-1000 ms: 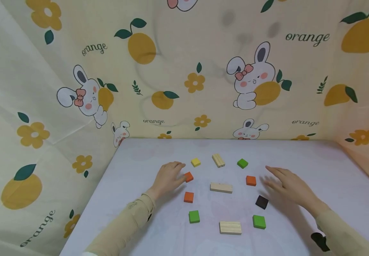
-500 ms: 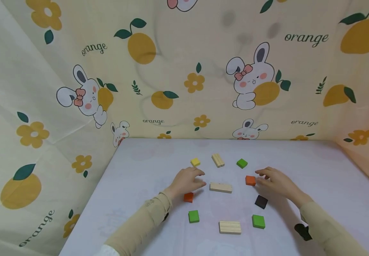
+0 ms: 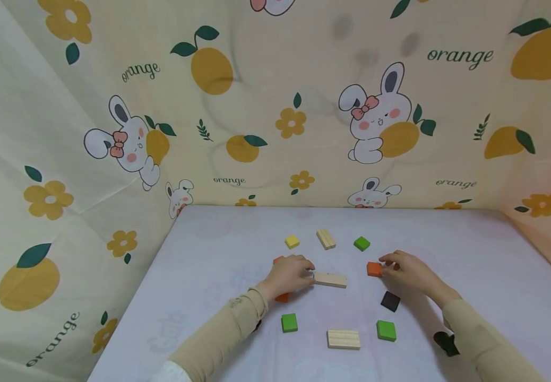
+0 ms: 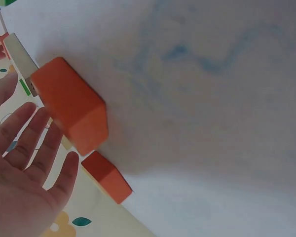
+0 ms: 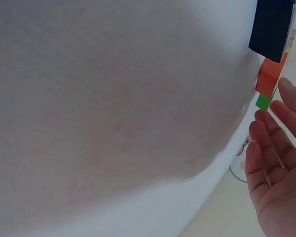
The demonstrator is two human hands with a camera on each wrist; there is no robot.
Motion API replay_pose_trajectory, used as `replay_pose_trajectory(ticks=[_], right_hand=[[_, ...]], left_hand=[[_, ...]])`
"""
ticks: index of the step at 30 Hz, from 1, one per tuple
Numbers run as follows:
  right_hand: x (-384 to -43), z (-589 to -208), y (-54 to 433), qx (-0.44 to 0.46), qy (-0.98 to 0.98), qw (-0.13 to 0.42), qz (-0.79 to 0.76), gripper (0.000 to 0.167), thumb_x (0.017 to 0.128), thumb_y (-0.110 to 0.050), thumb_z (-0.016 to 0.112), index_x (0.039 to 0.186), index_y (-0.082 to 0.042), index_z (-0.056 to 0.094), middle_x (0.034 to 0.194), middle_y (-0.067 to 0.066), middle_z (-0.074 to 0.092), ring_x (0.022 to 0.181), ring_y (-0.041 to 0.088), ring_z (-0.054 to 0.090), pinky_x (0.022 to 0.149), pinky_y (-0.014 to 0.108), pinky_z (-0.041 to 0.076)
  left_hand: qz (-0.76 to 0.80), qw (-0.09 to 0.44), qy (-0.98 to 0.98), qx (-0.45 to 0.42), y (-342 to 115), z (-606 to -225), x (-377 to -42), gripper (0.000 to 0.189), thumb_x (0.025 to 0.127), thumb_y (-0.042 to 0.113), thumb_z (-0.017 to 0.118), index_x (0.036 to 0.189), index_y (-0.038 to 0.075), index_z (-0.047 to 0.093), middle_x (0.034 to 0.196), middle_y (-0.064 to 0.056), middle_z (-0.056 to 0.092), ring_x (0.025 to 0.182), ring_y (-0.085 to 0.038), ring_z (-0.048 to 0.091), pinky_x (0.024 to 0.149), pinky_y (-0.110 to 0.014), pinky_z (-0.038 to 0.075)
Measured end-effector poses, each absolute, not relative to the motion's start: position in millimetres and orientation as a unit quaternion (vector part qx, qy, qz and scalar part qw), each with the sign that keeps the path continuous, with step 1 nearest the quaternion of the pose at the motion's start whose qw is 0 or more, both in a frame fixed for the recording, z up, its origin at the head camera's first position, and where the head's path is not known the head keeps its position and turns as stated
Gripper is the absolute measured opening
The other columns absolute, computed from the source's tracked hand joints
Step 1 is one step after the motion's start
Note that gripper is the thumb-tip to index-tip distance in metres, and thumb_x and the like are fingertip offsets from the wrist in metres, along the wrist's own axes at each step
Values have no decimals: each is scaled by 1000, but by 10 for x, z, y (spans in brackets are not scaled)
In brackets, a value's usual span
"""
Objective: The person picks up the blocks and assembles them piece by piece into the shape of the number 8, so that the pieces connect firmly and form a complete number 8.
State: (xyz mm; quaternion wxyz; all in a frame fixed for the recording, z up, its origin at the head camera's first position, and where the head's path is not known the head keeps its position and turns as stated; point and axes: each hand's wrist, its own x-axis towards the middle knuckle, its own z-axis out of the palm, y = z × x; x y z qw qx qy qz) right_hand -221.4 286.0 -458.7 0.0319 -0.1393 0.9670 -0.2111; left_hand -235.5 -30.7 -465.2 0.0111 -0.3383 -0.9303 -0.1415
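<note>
My left hand (image 3: pixel 291 275) is at the left end of a long pale wooden block (image 3: pixel 331 280) near the middle of the table. In the left wrist view, that hand (image 4: pixel 29 163) has its fingers spread and relaxed, with the block's end close to thumb and forefinger. Contact is unclear. Two orange blocks (image 4: pixel 71 103) lie beside and partly behind this hand. On the right, my right hand (image 3: pixel 406 273) is at the right side of another orange block (image 3: pixel 374 269), fingers loosely bent. The right wrist view shows its thumb and forefinger close to that orange block (image 5: pixel 271 76), not wrapped round it.
At the back lie a yellow block (image 3: pixel 292 242), a wooden block (image 3: pixel 326 239) and a green block (image 3: pixel 362 243). Nearer are a black block (image 3: pixel 390 301), two green blocks (image 3: pixel 290 323) and a wooden block (image 3: pixel 344 339). A patterned cloth (image 3: pixel 266 106) hangs behind the table.
My left hand has moved right, from the far-left orange block to the long wooden block's end. The right hand has moved left to the right-hand orange block. The blocks look unmoved.
</note>
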Motion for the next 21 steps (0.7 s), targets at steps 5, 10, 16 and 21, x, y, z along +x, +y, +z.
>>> replay_pose_trajectory(ticks=[5, 10, 16, 21], right_hand=[[-2233, -4601, 2858, -147, 965, 36, -214, 23, 84, -14, 64, 103, -2, 67, 93, 8, 64, 82, 20, 57, 70, 36, 48], [-2248, -4622, 2861, -152, 963, 44, -220, 22, 84, -13, 64, 102, -1, 66, 92, 8, 64, 81, 19, 57, 70, 36, 49], [-2256, -4645, 2858, -135, 961, 70, -230, 24, 86, -15, 64, 105, -1, 65, 93, 10, 65, 82, 20, 57, 72, 40, 49], [-2263, -4656, 2852, -122, 961, 81, -234, 24, 87, -15, 63, 106, -1, 64, 95, 11, 65, 84, 21, 57, 75, 40, 50]], left_hand=[[-138, 0, -931, -338, -259, -4677, -2364, 27, 83, 36, 67, 103, 18, 71, 97, 4, 69, 83, -8, 60, 62, -16, 40], [-129, 1, -935, -329, -219, -4694, -2374, 24, 83, 34, 68, 101, 18, 71, 95, 5, 69, 82, -9, 61, 61, -17, 39], [-142, -16, -941, -308, -196, -4690, -2379, 22, 82, 32, 70, 100, 18, 71, 95, 5, 69, 85, -10, 61, 64, -19, 41], [-148, -28, -941, -302, -181, -4638, -2371, 22, 81, 31, 71, 98, 17, 71, 93, 5, 69, 83, -9, 59, 65, -19, 40]])
